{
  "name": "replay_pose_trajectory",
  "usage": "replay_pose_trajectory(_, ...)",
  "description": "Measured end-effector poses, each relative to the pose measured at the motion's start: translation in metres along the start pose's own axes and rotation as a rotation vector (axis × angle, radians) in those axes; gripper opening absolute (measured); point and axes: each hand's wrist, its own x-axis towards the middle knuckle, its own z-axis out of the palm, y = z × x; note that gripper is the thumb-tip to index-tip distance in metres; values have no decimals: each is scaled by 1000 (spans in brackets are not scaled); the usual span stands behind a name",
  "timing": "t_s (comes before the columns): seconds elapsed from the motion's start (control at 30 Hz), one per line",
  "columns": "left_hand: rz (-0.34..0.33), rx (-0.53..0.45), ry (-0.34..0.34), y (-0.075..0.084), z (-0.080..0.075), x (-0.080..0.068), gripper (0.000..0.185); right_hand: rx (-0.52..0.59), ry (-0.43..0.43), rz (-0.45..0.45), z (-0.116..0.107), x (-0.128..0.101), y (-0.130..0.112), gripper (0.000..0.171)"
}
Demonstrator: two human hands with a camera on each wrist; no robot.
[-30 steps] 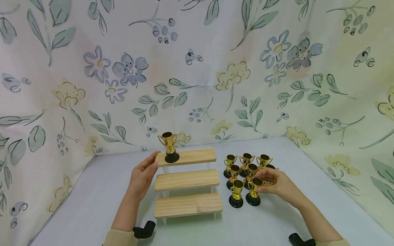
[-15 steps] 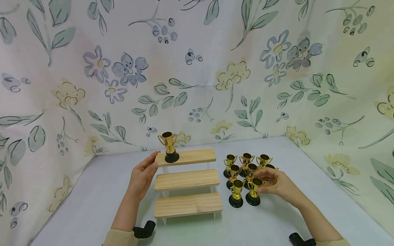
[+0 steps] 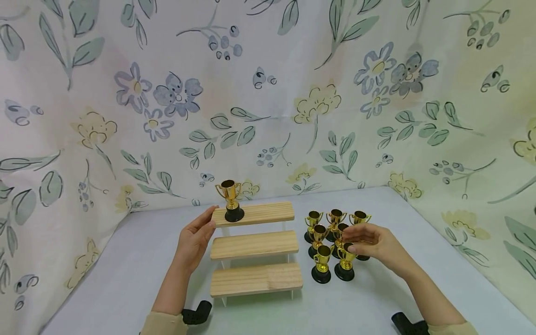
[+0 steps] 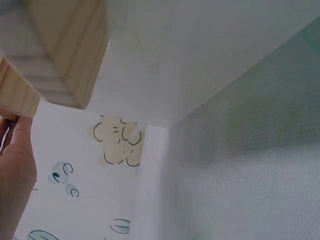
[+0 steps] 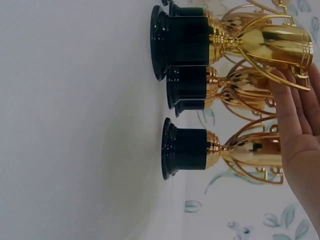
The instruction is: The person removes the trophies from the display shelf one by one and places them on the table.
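Note:
A three-tier display stand has light wooden shelves; its top shelf carries one gold trophy with a black base near the left end. My left hand grips that shelf's left end; in the left wrist view the hand shows beside the board. To the right of the stand, several like trophies stand upright in a cluster. My right hand is at the cup of the front right trophy, fingers fairly straight and partly hiding the trophies behind. In the right wrist view, fingertips lie by this trophy's handle.
The middle shelf and bottom shelf step down toward me on clear supports. Another trophy stands close left of the front right one. A floral cloth hangs behind the white table.
My right hand has risen slightly and its fingers have spread at the front right trophy, which stays in place. My left hand keeps its hold on the top shelf.

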Motion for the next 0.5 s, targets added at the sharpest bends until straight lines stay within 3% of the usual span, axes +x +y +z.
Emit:
replay_pose_trajectory(0.23,-1,-2,-3,0,0,-1,59,3,86,-45,4,5,-16,34)
replay_pose_trajectory(0.5,-2,0,-5,0,0,-1,59,38,116,-77,12,18,-39,33)
